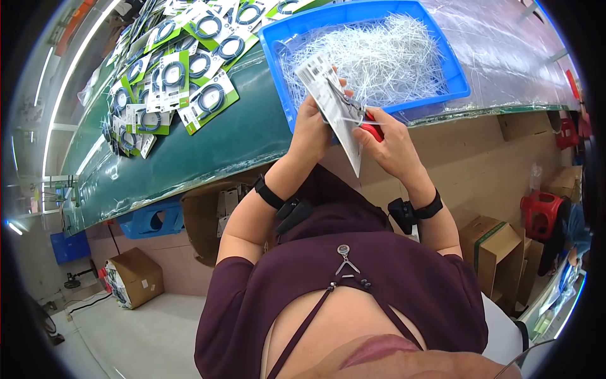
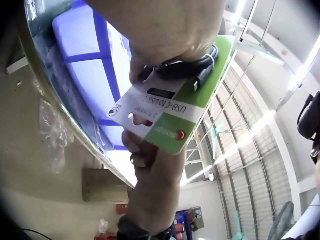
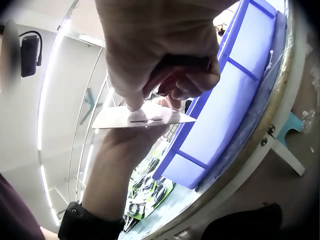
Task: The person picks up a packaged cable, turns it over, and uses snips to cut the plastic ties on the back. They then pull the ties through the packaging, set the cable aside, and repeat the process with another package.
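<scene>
My left hand (image 1: pixel 310 134) holds a packaging card (image 2: pixel 172 114) by its side, over the near edge of the blue tray. A coiled black USB-C cable (image 2: pixel 181 67) is fastened to the card's green and white printed face; its white back (image 1: pixel 323 91) is toward the head camera. My right hand (image 1: pixel 394 146) grips red-handled cutters (image 1: pixel 374 128), their metal head close against the card's back. A thin white strip shows near the cutter head. In the right wrist view the card appears nearly edge-on, below the right fingers.
The blue tray (image 1: pixel 463 95) holds a heap of thin white plastic strips (image 1: pixel 391 57). Many carded cables (image 1: pixel 211 98) lie piled at the left on the green tabletop (image 1: pixel 243 123). Cardboard boxes (image 1: pixel 492 249) and a red stool (image 1: pixel 540 211) stand below at the right.
</scene>
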Motion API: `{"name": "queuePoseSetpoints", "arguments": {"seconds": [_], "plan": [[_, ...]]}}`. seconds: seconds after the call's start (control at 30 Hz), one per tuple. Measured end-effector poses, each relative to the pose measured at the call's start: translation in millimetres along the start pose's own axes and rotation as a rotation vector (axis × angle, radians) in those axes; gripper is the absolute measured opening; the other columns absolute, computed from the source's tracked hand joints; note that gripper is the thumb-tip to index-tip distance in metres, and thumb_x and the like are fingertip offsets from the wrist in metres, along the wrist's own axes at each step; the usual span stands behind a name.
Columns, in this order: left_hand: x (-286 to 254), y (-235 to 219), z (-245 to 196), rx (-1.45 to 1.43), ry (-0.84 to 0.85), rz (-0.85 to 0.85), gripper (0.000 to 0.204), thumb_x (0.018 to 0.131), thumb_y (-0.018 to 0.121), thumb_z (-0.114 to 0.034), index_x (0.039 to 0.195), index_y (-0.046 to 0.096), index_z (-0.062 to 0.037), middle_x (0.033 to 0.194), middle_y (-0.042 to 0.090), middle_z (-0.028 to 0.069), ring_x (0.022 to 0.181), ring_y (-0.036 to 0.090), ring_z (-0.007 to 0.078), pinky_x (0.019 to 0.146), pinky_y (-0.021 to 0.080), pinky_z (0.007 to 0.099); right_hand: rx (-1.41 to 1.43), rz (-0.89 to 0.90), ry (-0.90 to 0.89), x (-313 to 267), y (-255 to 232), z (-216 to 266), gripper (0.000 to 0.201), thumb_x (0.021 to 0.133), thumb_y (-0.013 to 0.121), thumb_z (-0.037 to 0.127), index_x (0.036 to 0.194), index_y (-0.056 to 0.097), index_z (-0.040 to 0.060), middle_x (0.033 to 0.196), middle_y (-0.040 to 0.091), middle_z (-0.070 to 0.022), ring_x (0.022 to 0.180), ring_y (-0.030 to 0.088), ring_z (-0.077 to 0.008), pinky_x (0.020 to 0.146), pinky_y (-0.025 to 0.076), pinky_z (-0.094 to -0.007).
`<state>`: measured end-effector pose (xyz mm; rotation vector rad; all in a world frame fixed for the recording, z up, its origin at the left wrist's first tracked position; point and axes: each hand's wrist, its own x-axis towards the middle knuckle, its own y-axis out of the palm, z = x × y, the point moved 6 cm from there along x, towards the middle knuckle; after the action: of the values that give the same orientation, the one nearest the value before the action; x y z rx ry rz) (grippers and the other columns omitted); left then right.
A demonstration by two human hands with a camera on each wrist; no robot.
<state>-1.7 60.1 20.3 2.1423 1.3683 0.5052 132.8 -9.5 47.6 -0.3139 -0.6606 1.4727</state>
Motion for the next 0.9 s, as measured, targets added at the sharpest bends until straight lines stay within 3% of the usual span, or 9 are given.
{"name": "queuePoseSetpoints", "arguments": {"seconds": [0.07,0.2,0.33,0.9], "plan": [[4,-6,0,-0.019,0.027,-0.036,0.049,0.096,0.052,-0.012,0.142,0.036,-0.0034,0.124,0.054,0.0118,0.111,0.057,0.0247,0.092,0.053,0.0446,-0.001,0.031,0.036,-5,5,-9,0.053,0.086,0.069,0.037,0.118,0.053,-0.0027,0.099,0.057,-0.0154,0.09,0.059,-0.0285,0.082,0.046,-0.0348],[12,-15,-11,-0.088,0.085,-0.042,0.047,0.097,0.051,-0.012,0.14,0.037,-0.0041,0.122,0.054,0.0124,0.111,0.057,0.0258,0.09,0.053,0.0528,0.008,0.035,-0.024,-18,-2,-10,0.054,0.086,0.069,0.036,0.121,0.051,-0.002,0.099,0.056,-0.0138,0.092,0.058,-0.0271,0.084,0.046,-0.0348],[12,-11,-10,-0.149,0.023,-0.058,0.047,0.095,0.047,0.0,0.141,0.038,-0.0072,0.124,0.052,0.0084,0.11,0.056,0.0222,0.088,0.056,0.0477,-0.027,0.052,-0.04,-25,0,-1,0.054,0.086,0.069,0.034,0.123,0.05,-0.0011,0.1,0.054,-0.0126,0.092,0.057,-0.0256,0.084,0.047,-0.0349],[11,-7,-1,-0.166,0.024,-0.057,0.046,0.095,0.049,0.0,0.139,0.04,-0.0074,0.122,0.053,0.0084,0.108,0.057,0.0211,0.089,0.056,0.0461,-0.003,0.097,-0.019,-22,8,-3,0.052,0.088,0.067,0.032,0.125,0.05,0.0005,0.101,0.055,-0.013,0.087,0.056,-0.0246,0.082,0.047,-0.0335]]}}
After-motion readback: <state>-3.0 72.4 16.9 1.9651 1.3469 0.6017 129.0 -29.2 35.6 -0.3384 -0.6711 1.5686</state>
